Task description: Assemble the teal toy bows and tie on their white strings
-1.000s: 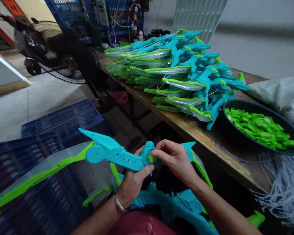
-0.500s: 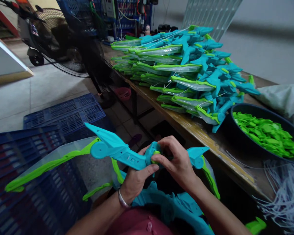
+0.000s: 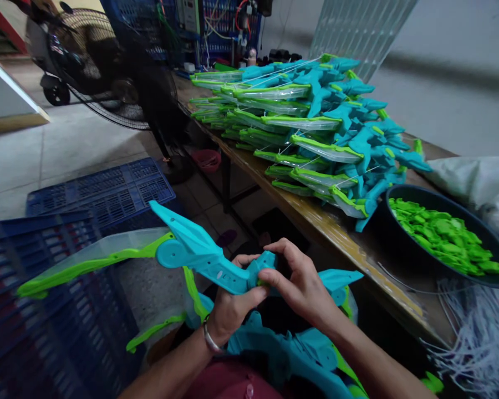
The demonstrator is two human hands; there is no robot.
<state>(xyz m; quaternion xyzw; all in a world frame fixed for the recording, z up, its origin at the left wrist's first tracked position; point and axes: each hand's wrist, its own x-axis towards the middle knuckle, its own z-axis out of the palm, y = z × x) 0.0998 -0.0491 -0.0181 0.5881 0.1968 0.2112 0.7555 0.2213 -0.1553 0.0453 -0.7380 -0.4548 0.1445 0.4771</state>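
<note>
A toy bow of blue plastic with green limb tips and clear film lies across my two hands. My left hand, with a silver bracelet at the wrist, is closed around it just left of its middle. The thumb and fingers of my right hand grip the raised middle part. Only a sliver of a small green piece shows there between my thumbs; the rest is hidden. Under my hands, another blue toy bow rests over my lap.
To the right, a wooden table bears a high stack of toy bows, a dark basin of green pieces and a bundle of white strings. Blue crates stand at the left. Farther back is a black fan.
The bow's middle has been turned, so the green piece between my fingers is now mostly covered. Its right end shows farther out to the right. Both hands keep their hold.
</note>
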